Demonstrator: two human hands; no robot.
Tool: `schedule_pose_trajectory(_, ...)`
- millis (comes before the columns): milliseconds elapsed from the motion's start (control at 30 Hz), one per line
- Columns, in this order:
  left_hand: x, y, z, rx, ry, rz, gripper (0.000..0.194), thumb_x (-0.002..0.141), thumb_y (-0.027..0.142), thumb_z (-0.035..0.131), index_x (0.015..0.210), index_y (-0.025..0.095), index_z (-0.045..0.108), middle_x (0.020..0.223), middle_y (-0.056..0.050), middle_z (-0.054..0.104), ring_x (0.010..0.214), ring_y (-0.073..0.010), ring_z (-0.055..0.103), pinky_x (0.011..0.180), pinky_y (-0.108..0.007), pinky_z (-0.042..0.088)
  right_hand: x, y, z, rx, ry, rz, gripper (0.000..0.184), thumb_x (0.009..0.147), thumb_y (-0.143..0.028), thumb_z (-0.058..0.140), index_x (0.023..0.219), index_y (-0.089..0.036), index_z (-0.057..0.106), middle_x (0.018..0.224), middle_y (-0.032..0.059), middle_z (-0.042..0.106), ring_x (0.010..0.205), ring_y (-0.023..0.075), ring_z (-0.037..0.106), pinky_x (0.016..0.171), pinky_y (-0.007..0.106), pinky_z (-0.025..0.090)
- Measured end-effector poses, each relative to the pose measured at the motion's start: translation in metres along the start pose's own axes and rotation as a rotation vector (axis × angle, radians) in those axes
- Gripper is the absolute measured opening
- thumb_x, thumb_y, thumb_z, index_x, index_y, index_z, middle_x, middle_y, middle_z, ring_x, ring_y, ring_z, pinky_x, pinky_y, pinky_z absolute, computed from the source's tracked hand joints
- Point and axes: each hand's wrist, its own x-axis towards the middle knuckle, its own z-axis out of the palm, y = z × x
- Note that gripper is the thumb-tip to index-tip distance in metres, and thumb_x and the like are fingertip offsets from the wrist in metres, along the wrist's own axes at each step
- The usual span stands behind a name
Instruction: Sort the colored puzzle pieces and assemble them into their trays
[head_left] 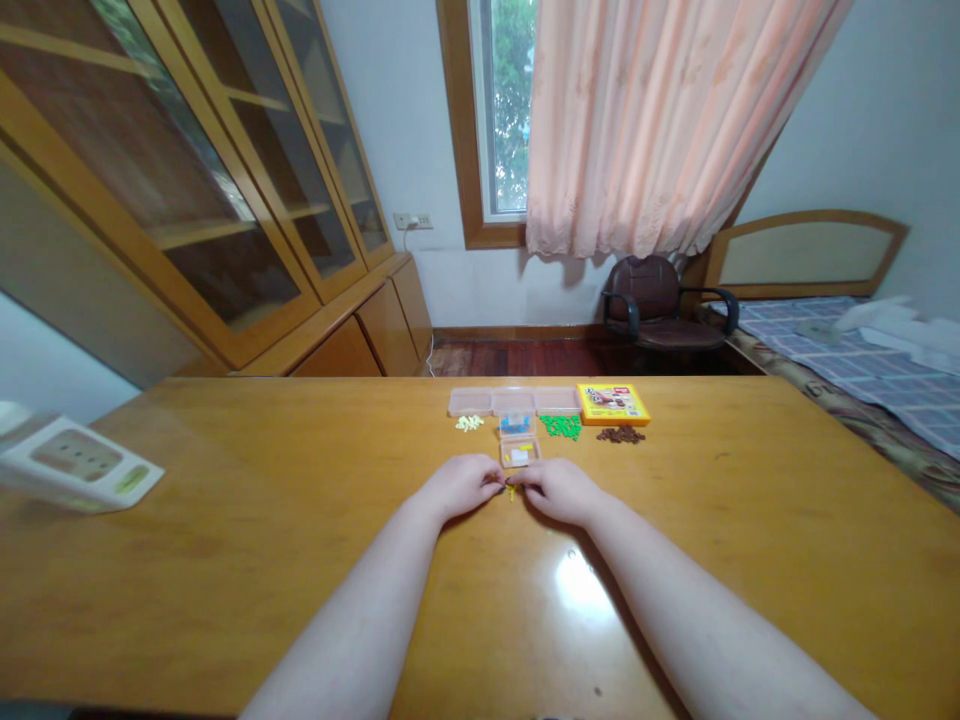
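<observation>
My left hand [469, 484] and my right hand [561, 490] rest on the wooden table, fingertips nearly meeting. Between the fingertips is a small bright yellow piece [511, 493], its exact kind too small to make out. My right thumb and finger close on its side. My left fingers are pinched together, and what they hold is hidden. Just beyond my hands lies an open clear plastic box [510, 463] with a white label and some yellow bits. Behind it is a little container with blue pieces [515, 425].
Heaps of cream pieces [469, 423], green pieces [561, 427] and brown pieces [621, 435] lie near a clear tray [471, 402] and a yellow box [615, 403]. A white box-like object [79, 465] stands at the left. Past the table are a chair [652, 305] and a bed [862, 345].
</observation>
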Motion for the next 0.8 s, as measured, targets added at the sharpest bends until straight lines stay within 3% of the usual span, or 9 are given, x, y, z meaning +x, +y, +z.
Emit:
schedule_pose_trajectory(167,0.0002,-0.0016,-0.0003,-0.014,0.0,-0.012,0.016,0.082,0.028,0.053,0.086,0.023,0.067,0.085,-0.001,0.069,0.075,-0.0149,0.06,0.066,-0.022,0.041,-0.0001,0.0005,-0.0008,-0.034,0.024,0.044,0.032,0.083,-0.023,0.047,0.108,-0.028,0.066,0.102,0.0036,0.07,0.09,0.0193,0.064,0.076,0.026,0.043)
schedule_pose_trajectory(333,0.0009,-0.0031,-0.0011,-0.023,0.036,-0.031,0.015,0.082,0.027,0.052,0.087,0.023,0.066,0.089,-0.002,0.068,0.078,-0.0158,0.06,0.069,-0.023,0.042,-0.0003,0.0019,-0.0027,-0.106,0.052,0.128,0.024,0.086,-0.028,0.046,0.093,-0.025,0.069,0.087,0.0052,0.072,0.078,0.0184,0.064,0.066,0.024,0.04)
schedule_pose_trajectory(500,0.0002,-0.0043,-0.0032,-0.021,0.084,-0.082,0.019,0.083,0.027,0.048,0.088,0.022,0.066,0.089,-0.003,0.068,0.08,-0.0165,0.06,0.07,-0.024,0.043,0.0012,0.0023,-0.001,-0.101,0.06,0.146,0.023,0.087,-0.031,0.047,0.095,-0.025,0.068,0.088,0.0051,0.071,0.077,0.0176,0.064,0.065,0.024,0.038)
schedule_pose_trajectory(800,0.0017,-0.0056,0.0011,-0.026,0.017,-0.076,0.015,0.08,0.028,0.053,0.082,0.021,0.066,0.084,-0.002,0.068,0.075,-0.0158,0.06,0.065,-0.023,0.042,0.0029,0.0023,0.0016,-0.168,0.063,0.161,0.024,0.089,-0.031,0.045,0.086,-0.022,0.067,0.084,0.0063,0.07,0.074,0.0179,0.063,0.062,0.024,0.036)
